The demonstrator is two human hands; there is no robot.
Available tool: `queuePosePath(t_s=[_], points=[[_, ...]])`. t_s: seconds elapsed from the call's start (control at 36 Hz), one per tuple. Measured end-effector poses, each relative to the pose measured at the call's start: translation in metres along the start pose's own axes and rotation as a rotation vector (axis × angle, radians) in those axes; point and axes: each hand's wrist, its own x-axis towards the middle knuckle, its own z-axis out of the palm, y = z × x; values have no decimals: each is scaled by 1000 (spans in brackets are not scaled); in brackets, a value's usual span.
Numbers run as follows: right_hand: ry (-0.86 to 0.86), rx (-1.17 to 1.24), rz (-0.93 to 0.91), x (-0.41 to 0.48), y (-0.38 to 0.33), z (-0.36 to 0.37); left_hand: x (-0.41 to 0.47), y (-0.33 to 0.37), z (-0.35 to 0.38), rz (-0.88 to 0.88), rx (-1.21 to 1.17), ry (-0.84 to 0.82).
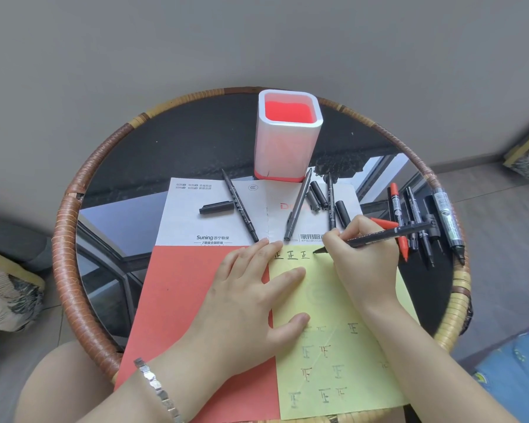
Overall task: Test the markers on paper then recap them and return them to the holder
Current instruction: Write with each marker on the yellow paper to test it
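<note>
My right hand (361,257) grips an uncapped black marker (388,234), its tip touching the yellow paper (342,346) beside three written characters. My left hand (257,297) lies flat with spread fingers, pressing on the yellow paper and the red sheet (190,300). The white holder with a red inside (289,135) stands empty at the table's far side. Two black pens (240,206) (298,206) and loose caps (318,195) lie on the white printed sheet (214,227). Several uncapped black and red markers (422,218) lie to the right.
Everything sits on a round glass table with a woven rattan rim (64,239). Faint characters show through the lower part of the yellow paper. Grey floor surrounds the table; patterned cushions lie at the left and far right, blue fabric at the lower right.
</note>
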Motion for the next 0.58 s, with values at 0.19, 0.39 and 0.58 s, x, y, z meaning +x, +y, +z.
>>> queuePosePath(t_s=[0.19, 0.39, 0.58], points=[[42, 17, -16, 1, 3, 0, 0, 0, 0, -4, -4, 2], [42, 36, 0, 2, 4, -1, 0, 0, 0, -6, -4, -1], [2, 16, 3, 0, -1, -2, 0, 0, 0, -4, -1, 0]])
